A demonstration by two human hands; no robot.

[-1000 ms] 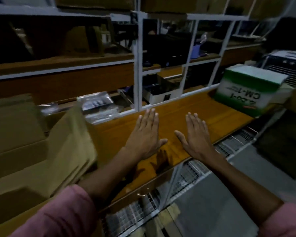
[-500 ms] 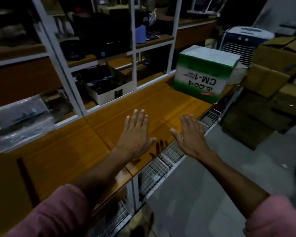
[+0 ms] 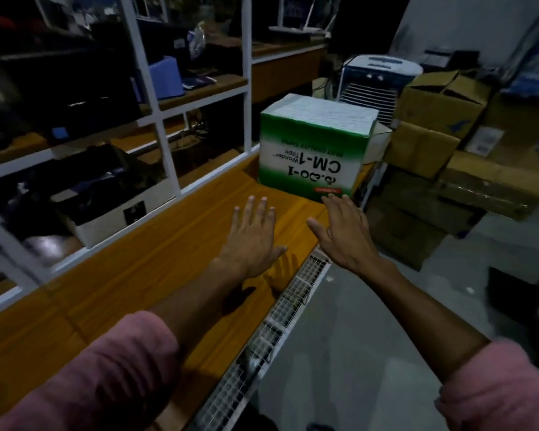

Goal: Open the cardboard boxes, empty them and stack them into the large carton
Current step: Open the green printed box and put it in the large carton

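Orange shelf top, stacked cartons beyond

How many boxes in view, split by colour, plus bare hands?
Green and white box on the wooden shelf: 1
Brown cardboard boxes stacked on the floor at right, e.g.: at least 4 clear, more blurred
Hands: 2, left hand and right hand, both flat and holding nothing
Total: at least 7
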